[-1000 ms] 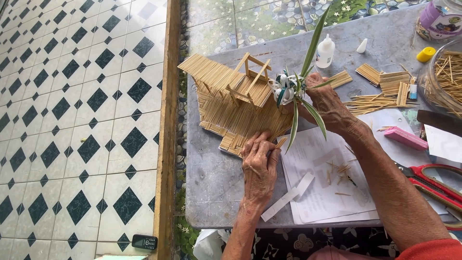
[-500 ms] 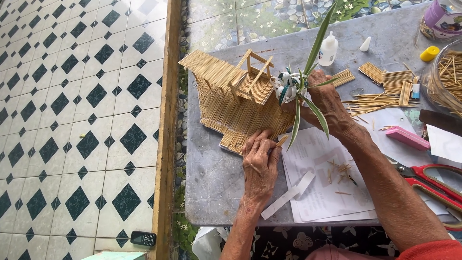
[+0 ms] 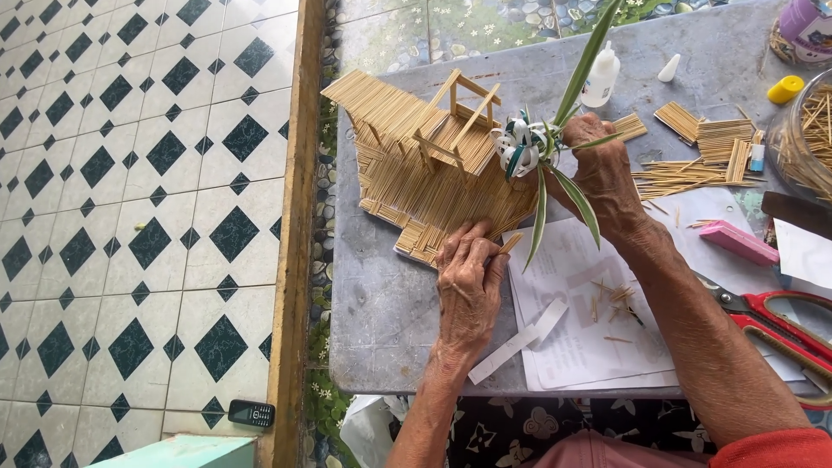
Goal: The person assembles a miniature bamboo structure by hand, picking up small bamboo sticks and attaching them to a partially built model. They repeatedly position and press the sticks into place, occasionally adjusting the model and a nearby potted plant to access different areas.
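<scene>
Wooden sticks make up the small house model (image 3: 425,165), which lies on the grey table (image 3: 381,295) just above my left hand (image 3: 468,282). This hand presses its fingers on the lower edge of the model, and I see a short stick (image 3: 510,243) pinched at the fingertips. Compared with one second ago, the left hand is at almost the same place; only the fingers look a little more closed on the edge. To the right, my right hand (image 3: 607,169) is closed around a green and white plant sprig (image 3: 542,156) at the side of the model, as before. Under both wrists are white papers (image 3: 581,347). Further right of the right arm lie red scissors (image 3: 780,321).
</scene>
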